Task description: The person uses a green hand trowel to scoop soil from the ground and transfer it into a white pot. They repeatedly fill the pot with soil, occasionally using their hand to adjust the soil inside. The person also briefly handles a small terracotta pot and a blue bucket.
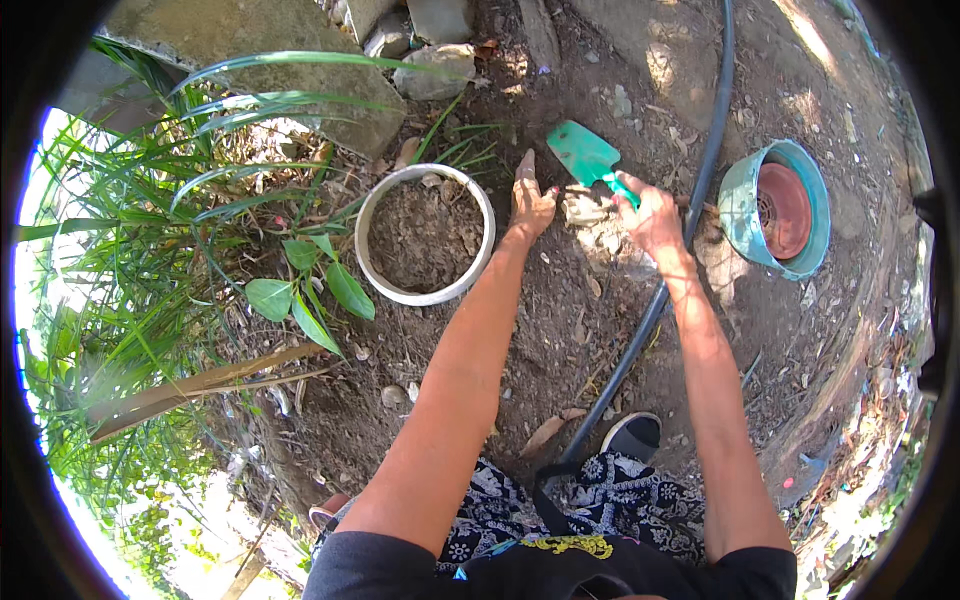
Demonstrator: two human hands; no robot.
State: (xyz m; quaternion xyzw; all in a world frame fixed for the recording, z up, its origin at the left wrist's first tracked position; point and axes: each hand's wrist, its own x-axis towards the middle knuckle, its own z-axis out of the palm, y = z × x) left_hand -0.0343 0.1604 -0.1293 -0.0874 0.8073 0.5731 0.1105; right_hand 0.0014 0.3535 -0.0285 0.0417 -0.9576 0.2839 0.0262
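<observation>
A green hand trowel (585,154) is in my right hand (651,217), its handle gripped in the fingers and its blade pointing up and left, over or on the soil. My left hand (532,201) is just left of the trowel, low over the ground, fingers apart and holding nothing that I can see. To its left stands a round white-rimmed pot (362,247) filled with brown, clumpy soil (427,236). On the right a teal plastic pot (739,202) lies tilted, with a reddish-brown pot (784,210) nested inside it.
A dark hose (637,337) runs past my right wrist down to my feet. Grassy plants (150,247) and a broad-leaved plant (307,292) grow at the left. Stones (435,73) and a concrete slab (300,67) lie at the top left. A dry stalk (202,382) lies lower left.
</observation>
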